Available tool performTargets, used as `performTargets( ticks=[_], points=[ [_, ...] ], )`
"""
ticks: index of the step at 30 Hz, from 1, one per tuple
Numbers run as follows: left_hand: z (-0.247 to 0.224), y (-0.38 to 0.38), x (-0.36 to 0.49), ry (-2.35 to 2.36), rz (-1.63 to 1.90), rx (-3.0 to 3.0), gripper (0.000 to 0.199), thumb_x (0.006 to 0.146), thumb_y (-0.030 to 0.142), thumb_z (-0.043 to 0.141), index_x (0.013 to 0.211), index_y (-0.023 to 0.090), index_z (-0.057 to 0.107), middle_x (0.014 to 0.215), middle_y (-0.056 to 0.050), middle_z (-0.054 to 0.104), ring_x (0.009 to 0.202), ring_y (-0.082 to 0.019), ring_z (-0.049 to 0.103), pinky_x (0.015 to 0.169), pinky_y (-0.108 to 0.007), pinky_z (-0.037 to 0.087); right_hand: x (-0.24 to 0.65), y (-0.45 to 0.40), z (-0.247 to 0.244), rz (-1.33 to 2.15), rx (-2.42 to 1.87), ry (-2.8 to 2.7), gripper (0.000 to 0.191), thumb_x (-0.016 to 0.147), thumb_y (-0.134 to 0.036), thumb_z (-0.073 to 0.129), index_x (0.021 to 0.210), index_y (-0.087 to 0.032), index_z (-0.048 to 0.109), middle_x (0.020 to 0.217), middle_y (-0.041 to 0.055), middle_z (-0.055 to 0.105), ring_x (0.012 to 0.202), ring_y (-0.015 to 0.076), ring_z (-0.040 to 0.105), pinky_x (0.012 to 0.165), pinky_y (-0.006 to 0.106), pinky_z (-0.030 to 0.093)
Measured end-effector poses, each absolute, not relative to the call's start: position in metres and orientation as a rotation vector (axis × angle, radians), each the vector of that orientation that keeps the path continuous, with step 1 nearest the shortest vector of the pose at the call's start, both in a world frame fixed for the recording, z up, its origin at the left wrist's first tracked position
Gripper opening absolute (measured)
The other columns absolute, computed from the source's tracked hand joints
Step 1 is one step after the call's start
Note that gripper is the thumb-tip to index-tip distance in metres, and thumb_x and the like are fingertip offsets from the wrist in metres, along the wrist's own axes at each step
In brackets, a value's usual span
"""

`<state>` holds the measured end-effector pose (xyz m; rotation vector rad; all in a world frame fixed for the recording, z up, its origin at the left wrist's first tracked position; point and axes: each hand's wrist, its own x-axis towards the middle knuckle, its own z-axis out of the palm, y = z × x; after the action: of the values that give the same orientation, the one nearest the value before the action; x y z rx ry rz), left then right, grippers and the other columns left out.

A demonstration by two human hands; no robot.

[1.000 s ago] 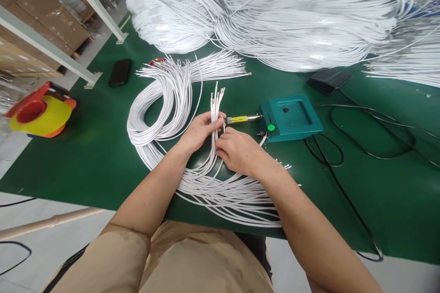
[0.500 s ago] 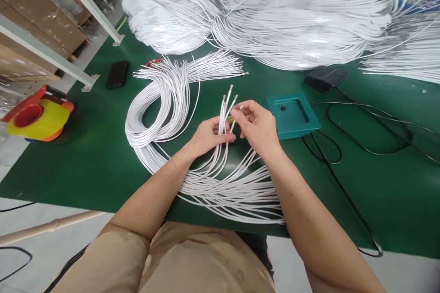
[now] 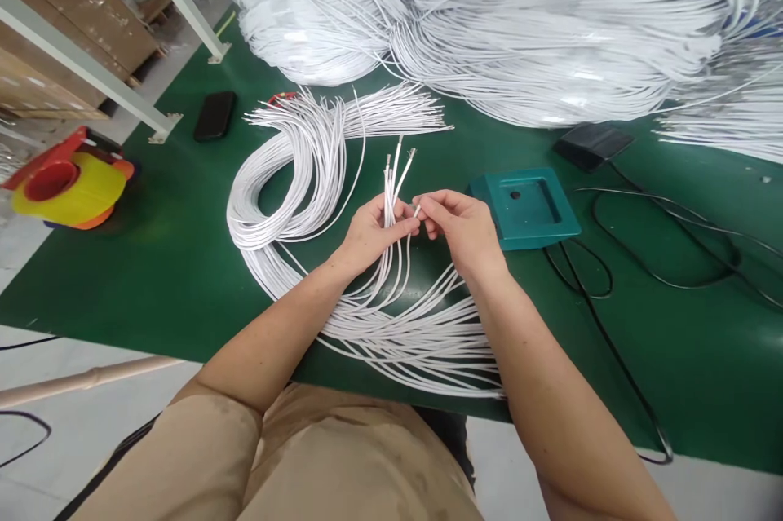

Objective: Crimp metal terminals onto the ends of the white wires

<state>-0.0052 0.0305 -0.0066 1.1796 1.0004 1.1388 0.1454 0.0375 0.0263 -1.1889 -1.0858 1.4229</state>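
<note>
One change: right hand sat closer to left hand, pinching a single wire; left gripped several fanned white wires, ends metallic-looking.

Thin white wires, metallic-tipped, loosely bunched

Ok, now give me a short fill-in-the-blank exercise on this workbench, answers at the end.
1. The left hand holds a bunch of wires coloured ____.
2. The red-cored tape roll at far left holds tape coloured ____.
3. In the picture, the teal box lies to the ____ of the right hand.
4. The tabletop is coloured ____.

Missing words: white; yellow; right; green.
</note>
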Motion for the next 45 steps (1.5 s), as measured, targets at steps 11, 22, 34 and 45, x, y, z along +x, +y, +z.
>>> performTargets(
  ticks=[11, 22, 34, 45],
  points=[
    [-0.003, 0.027, 0.000, 0.881, 1.090, 1.151, 0.037, 0.077, 0.037, 0.076, 0.083, 0.018, 0.044, 0.076, 0.001, 0.067, 0.068, -0.011, 0.065, 0.071, -0.028, 0.052, 0.146, 0.039, 0.028, 1.718, -1.028, -0.878, 0.032, 0.072, -0.038, 0.075, 0.057, -0.018, 0.055, 0.053, -0.0046, 0.044, 0.049, 0.0083, 0.042, 0.047, 0.025, 0.031],
    [-0.006, 0.029, -0.002, 0.858, 1.079, 1.200, 0.034, 0.080, 0.036, 0.074, 0.084, 0.017, 0.045, 0.077, -0.001, 0.068, 0.071, -0.012, 0.067, 0.071, -0.027, 0.054, 0.153, 0.042, 0.022, 1.896, -0.961, -0.851, 0.039, 0.067, -0.048, 0.082, 0.063, -0.015, 0.061, 0.055, -0.0048, 0.047, 0.050, 0.0076, 0.047, 0.051, 0.024, 0.036],
    [-0.008, 0.031, -0.007, 0.847, 1.087, 1.200, 0.051, 0.083, 0.029, 0.071, 0.129, 0.021, 0.053, 0.081, 0.002, 0.061, 0.069, -0.007, 0.062, 0.063, -0.019, 0.048, 0.148, 0.035, 0.026, 1.342, -1.245, -1.172, 0.016, 0.076, -0.031, 0.071, 0.079, -0.016, 0.072, 0.067, -0.0008, 0.065, 0.061, 0.0108, 0.054, 0.065, 0.027, 0.045],
    [-0.003, 0.033, -0.007, 0.874, 1.009, 0.916, 0.043, 0.075, 0.023, 0.075, 0.115, 0.017, 0.060, 0.076, 0.002, 0.061, 0.062, -0.008, 0.062, 0.053, -0.018, 0.042, 0.151, 0.035, 0.012, -0.047, -1.374, -2.203, 0.034, 0.099, -0.023, 0.035, 0.077, -0.017, 0.061, 0.082, 0.0103, 0.062, 0.080, 0.0220, 0.053, 0.073, 0.034, 0.039]
  ],
)
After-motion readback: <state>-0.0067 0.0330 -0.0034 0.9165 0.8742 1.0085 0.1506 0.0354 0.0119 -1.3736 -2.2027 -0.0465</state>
